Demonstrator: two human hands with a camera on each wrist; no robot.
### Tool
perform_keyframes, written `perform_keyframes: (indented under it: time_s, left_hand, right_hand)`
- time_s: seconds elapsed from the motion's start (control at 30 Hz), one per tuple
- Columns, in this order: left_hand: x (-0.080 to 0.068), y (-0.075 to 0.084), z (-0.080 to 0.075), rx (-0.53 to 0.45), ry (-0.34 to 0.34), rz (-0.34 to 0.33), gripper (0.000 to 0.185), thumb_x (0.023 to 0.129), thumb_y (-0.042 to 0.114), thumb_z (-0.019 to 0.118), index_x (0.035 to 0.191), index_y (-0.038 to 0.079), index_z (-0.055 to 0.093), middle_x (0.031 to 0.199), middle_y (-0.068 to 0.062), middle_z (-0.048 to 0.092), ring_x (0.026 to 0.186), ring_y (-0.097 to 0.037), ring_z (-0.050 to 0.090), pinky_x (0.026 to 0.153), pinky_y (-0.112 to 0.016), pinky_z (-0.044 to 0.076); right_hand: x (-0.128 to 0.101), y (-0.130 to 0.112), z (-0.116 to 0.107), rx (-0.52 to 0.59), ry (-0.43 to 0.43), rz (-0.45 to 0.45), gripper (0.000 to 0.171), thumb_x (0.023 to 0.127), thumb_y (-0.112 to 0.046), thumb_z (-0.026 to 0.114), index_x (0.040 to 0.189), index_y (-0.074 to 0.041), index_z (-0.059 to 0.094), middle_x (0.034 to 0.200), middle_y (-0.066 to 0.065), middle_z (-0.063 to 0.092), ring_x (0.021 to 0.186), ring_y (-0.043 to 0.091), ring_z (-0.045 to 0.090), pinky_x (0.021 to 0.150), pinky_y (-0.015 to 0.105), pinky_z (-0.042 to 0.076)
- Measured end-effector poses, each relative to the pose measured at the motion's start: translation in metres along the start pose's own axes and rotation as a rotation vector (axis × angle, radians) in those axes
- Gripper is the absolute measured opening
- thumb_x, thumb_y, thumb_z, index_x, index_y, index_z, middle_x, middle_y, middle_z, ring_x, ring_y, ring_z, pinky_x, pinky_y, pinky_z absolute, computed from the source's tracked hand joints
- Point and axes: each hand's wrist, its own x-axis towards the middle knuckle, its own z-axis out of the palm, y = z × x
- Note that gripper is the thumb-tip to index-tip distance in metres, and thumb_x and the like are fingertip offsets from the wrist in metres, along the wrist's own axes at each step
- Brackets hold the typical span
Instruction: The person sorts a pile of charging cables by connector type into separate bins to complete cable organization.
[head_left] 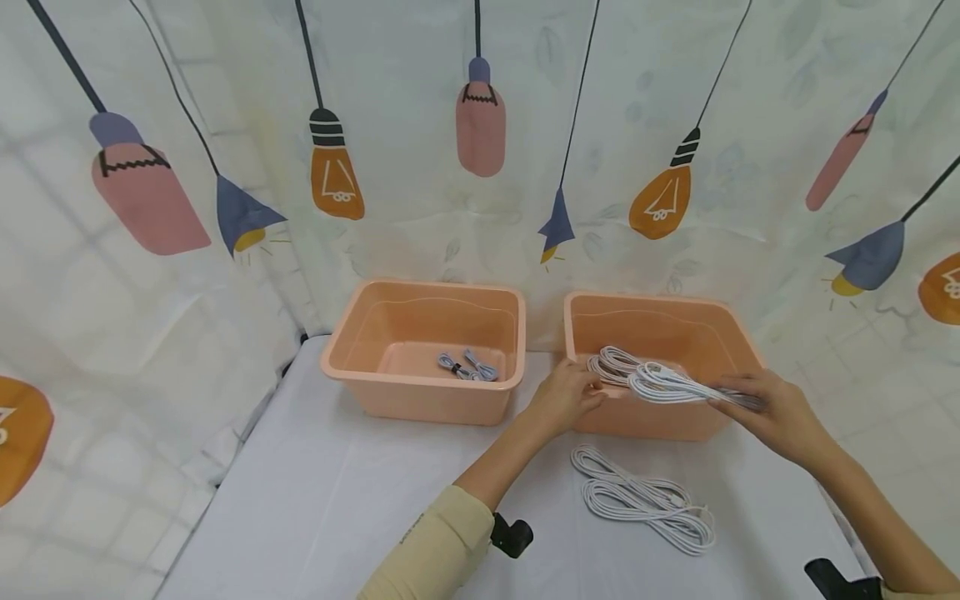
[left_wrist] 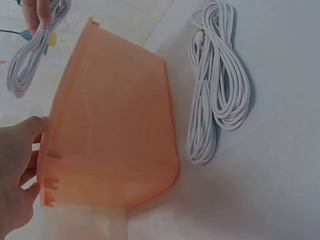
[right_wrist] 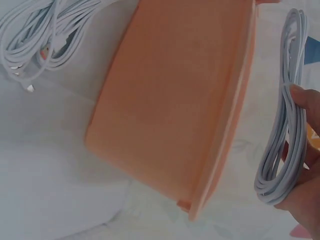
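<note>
My left hand (head_left: 566,396) grips the rim of the right peach plastic bin (left_wrist: 115,115) at its front left corner, thumb on the near side. My right hand (head_left: 768,412) holds a coiled white cable (right_wrist: 287,135) by one end, over the bin's front rim. The loose loops of this coil (head_left: 663,383) point left, toward my other hand. More white cable loops (head_left: 613,360) show just behind it, overlapping the bin's inside. On the table in front of the bin lie further coiled white cables (head_left: 645,500), bound in the middle.
To the left stands a second peach bin (head_left: 420,405) with small grey tied cables (head_left: 468,367) on its floor. Both bins sit at the back of a white-covered table (head_left: 315,500), against a curtain (head_left: 420,200) printed with lamps. Black wrist mounts (head_left: 512,536) are on both forearms.
</note>
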Motion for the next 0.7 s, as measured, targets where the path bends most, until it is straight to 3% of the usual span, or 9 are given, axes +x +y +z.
perform_keyframes:
  time_s: [0.13,0.23,0.37,0.47,0.57,0.7]
  left_hand:
    - [0.0,0.0,-0.001,0.004,-0.005,0.001,0.016,0.1,0.028,0.074,0.104,0.013,0.079,0.1,0.0,0.072,0.105,-0.018,0.06,0.075,-0.022,0.049]
    - [0.0,0.0,-0.001,-0.007,0.002,0.006,0.015,0.1,0.027,0.074,0.104,0.013,0.079,0.099,-0.001,0.072,0.104,-0.019,0.059,0.074,-0.022,0.048]
    - [0.0,-0.002,-0.001,-0.025,0.02,0.023,0.015,0.099,0.024,0.075,0.103,0.011,0.079,0.098,-0.002,0.073,0.103,-0.019,0.059,0.074,-0.022,0.048]
    - [0.0,-0.004,0.002,-0.021,0.05,0.057,0.014,0.099,0.025,0.075,0.101,0.011,0.078,0.096,0.0,0.072,0.1,-0.018,0.059,0.073,-0.021,0.047]
    - [-0.001,-0.004,0.002,-0.028,0.065,0.072,0.013,0.099,0.024,0.075,0.099,0.011,0.078,0.094,0.0,0.072,0.099,-0.018,0.059,0.071,-0.021,0.046]
    - [-0.001,-0.001,0.0,-0.029,0.039,0.044,0.012,0.098,0.023,0.077,0.098,0.01,0.078,0.094,0.0,0.073,0.101,-0.019,0.06,0.072,-0.02,0.047]
  right_hand:
    - [0.011,0.003,-0.004,-0.036,-0.004,0.005,0.028,0.077,0.002,0.087,0.104,0.001,0.081,0.103,0.018,0.075,0.103,-0.021,0.038,0.076,0.007,0.043]
    - [0.021,0.006,-0.006,-0.06,-0.017,0.015,0.026,0.078,0.001,0.086,0.104,0.0,0.081,0.102,0.018,0.076,0.101,-0.012,0.045,0.074,0.014,0.047]
    - [0.034,0.009,-0.006,-0.065,-0.019,0.028,0.025,0.079,0.003,0.085,0.104,0.003,0.08,0.1,0.019,0.077,0.094,0.017,0.063,0.071,0.019,0.048]
    - [0.041,0.013,-0.006,-0.069,-0.006,0.021,0.025,0.078,0.005,0.085,0.103,0.006,0.08,0.096,0.019,0.076,0.089,0.029,0.065,0.071,0.018,0.047]
    - [0.05,0.017,-0.006,-0.069,-0.004,0.016,0.025,0.079,0.006,0.084,0.104,0.007,0.079,0.094,0.018,0.076,0.086,0.018,0.061,0.07,0.016,0.046]
    - [0.061,0.021,-0.007,-0.066,-0.015,0.024,0.025,0.081,0.005,0.083,0.105,0.008,0.078,0.09,0.016,0.074,0.08,0.007,0.053,0.065,0.019,0.046]
